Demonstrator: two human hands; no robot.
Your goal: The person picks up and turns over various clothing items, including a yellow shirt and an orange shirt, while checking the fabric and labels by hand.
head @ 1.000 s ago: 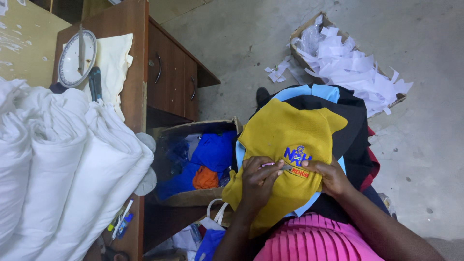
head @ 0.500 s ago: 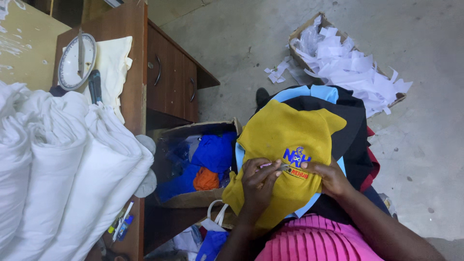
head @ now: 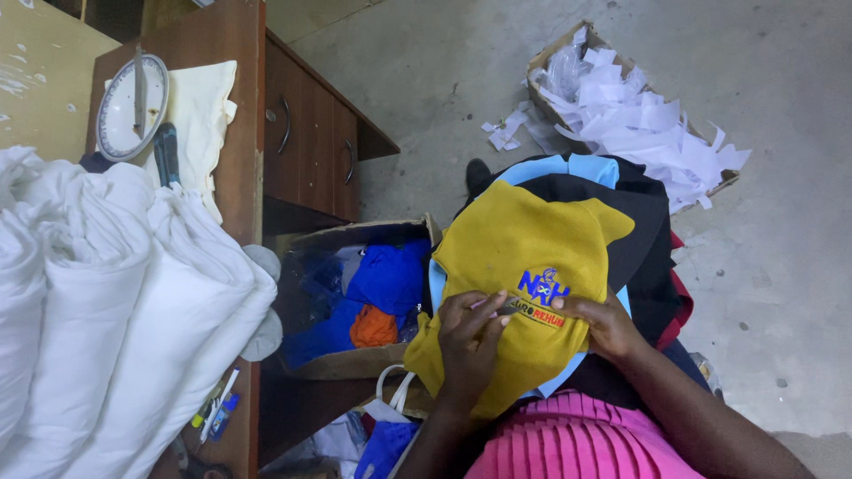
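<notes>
A mustard-yellow garment (head: 524, 257) with a blue and orange embroidered emblem (head: 541, 297) lies on top of a stack of black, light-blue and red garments (head: 648, 239) on my lap. My left hand (head: 470, 341) presses on the yellow cloth just left of the emblem, fingers curled, with a thin pinkish tool (head: 484, 304) at its fingertips. My right hand (head: 603, 324) holds the cloth flat at the emblem's right end. A pink pleated skirt (head: 577, 443) shows below.
A cardboard box (head: 355, 302) of blue and orange cloth stands on the floor at my left. A wooden desk (head: 302, 133) carries a white plate (head: 131, 106), cream cloth and white fabric rolls (head: 106, 302). Another box (head: 621, 106) of white paper scraps sits at the far right.
My left hand's fingers have shifted slightly at the emblem's left edge. The garment and my right hand stay where they were.
</notes>
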